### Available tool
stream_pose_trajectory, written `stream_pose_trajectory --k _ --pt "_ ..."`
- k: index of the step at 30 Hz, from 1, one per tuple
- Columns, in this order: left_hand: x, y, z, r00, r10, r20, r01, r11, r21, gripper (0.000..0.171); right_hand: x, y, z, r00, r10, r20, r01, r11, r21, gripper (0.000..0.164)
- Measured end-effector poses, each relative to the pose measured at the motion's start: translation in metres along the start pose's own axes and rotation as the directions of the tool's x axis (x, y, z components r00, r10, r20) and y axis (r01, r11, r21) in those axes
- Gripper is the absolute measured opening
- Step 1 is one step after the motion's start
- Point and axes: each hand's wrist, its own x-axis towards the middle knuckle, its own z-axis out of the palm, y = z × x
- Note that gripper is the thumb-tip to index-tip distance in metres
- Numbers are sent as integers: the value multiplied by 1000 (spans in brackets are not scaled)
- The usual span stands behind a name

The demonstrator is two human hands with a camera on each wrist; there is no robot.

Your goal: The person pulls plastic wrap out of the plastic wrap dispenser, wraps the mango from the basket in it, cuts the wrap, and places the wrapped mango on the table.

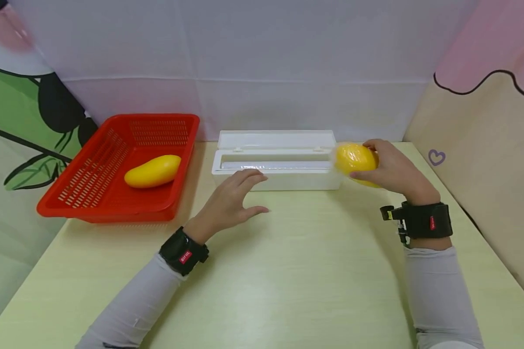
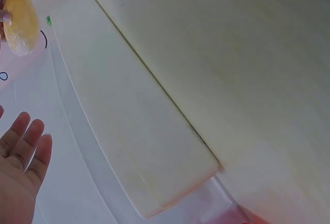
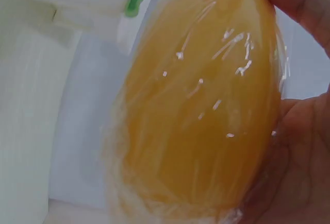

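My right hand [image 1: 390,167] grips a yellow mango [image 1: 354,162] wrapped in clear plastic film, held up at the right end of a white cling film dispenser [image 1: 294,181]. In the right wrist view the film on the wrapped mango [image 3: 201,100] looks creased and shiny, with loose film at its lower end. The dispenser's lid [image 1: 277,139] is raised at the back, and a roll of film [image 1: 284,165] lies inside. My left hand [image 1: 229,201] hovers in front of the dispenser's left part, fingers spread and holding nothing. In the left wrist view its fingers [image 2: 32,141] are relaxed.
A red plastic basket [image 1: 157,212] stands at the left of the table [image 1: 305,281], with an unwrapped mango [image 1: 153,171] inside. A pale cloth wall [image 1: 288,106] rises behind the dispenser. The beige side panel [image 1: 476,165] bounds the table's right edge.
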Motion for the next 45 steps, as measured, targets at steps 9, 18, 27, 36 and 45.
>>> stream_pose_trajectory --k 9,18,27,36,45 --pt "-3 -3 1 999 -42 22 42 999 5 66 6 51 -8 987 158 26 -158 987 0 92" --pt "-3 -5 0 997 -71 33 70 997 27 64 6 69 4 957 282 61 -280 959 -41 92" --pt "4 -3 -12 996 -89 8 88 994 69 64 7 74 11 922 363 133 -360 932 -50 94" --pt "12 -3 -35 989 -130 -70 136 987 82 59 8 77 15 902 396 170 -392 918 -57 91" --pt "11 -9 -59 975 -197 -103 209 970 122 56 11 78 18 891 413 187 -409 911 -61 98"
